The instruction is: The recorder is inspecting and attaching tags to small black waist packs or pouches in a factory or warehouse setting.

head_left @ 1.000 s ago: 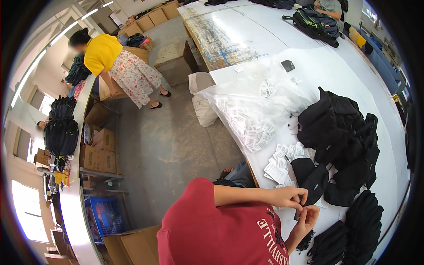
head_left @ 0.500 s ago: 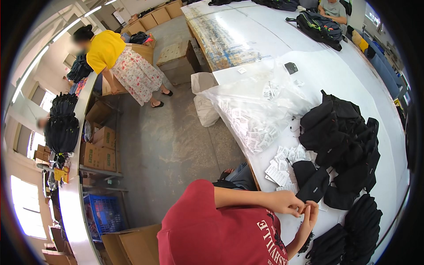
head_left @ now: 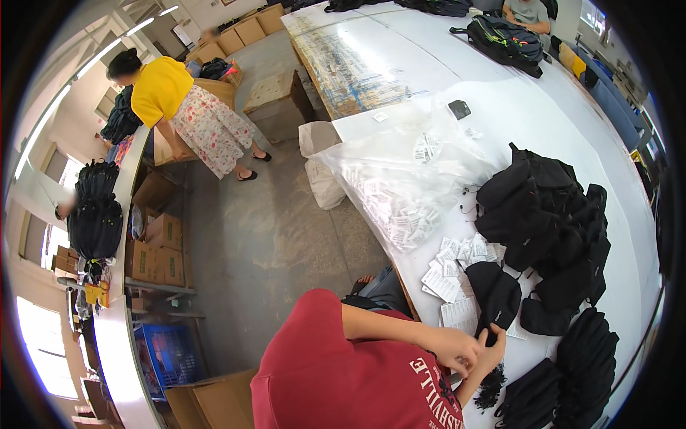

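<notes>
Both hands together at the near edge of the white table (head_left: pixel 543 121), low in the view: left hand (head_left: pixel 457 349) curled, fingers bent over something small that cannot be made out, right hand (head_left: pixel 491 350) just beside it, fingers pinched on the near end of a small black pouch (head_left: pixel 496 297). Pouch lying flat on the table, touching the scattered white tags (head_left: pixel 450 275) to its left. Just near of the hands, a bundle of black strings (head_left: pixel 491 386). To the right, a big heap of black bags (head_left: pixel 550 214), with more black bags (head_left: pixel 572 372) at the near right. Farther left, a clear plastic bag (head_left: pixel 407 186) full of white tags, spread over the table edge. Far end of the table: a backpack (head_left: pixel 507 39). Across the grey floor, far left, a person in a yellow top (head_left: pixel 161 89) bent over cardboard boxes (head_left: pixel 161 243), black bags hanging nearby
</notes>
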`<state>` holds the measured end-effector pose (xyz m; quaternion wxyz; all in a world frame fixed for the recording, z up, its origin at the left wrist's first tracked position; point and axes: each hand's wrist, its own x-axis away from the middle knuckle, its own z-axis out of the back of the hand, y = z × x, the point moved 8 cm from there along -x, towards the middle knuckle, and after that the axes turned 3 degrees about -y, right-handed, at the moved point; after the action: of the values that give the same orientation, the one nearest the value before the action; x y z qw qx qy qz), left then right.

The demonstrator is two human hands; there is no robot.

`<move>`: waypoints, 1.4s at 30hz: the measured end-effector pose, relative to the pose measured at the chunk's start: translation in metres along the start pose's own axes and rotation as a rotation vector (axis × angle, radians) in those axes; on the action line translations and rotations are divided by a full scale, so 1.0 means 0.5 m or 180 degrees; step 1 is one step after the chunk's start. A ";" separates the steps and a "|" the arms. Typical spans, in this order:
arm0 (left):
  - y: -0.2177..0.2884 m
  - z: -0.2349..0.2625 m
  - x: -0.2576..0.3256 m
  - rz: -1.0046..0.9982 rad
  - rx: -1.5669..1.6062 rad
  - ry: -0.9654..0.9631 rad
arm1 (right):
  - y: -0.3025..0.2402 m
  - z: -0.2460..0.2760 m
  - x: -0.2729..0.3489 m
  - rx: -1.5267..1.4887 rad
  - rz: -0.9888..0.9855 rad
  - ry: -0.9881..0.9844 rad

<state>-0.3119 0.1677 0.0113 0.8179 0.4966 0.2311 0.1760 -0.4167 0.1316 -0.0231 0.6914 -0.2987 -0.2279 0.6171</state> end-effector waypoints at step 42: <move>-0.011 0.208 0.020 0.0602 -0.0460 0.1729 | -0.059 0.051 0.047 -0.1858 0.0090 -0.1403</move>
<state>-0.2458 0.0943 0.0458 0.7394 0.3911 0.3811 0.3938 -0.4100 0.1567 0.0143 0.5027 -0.3464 -0.5338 0.5851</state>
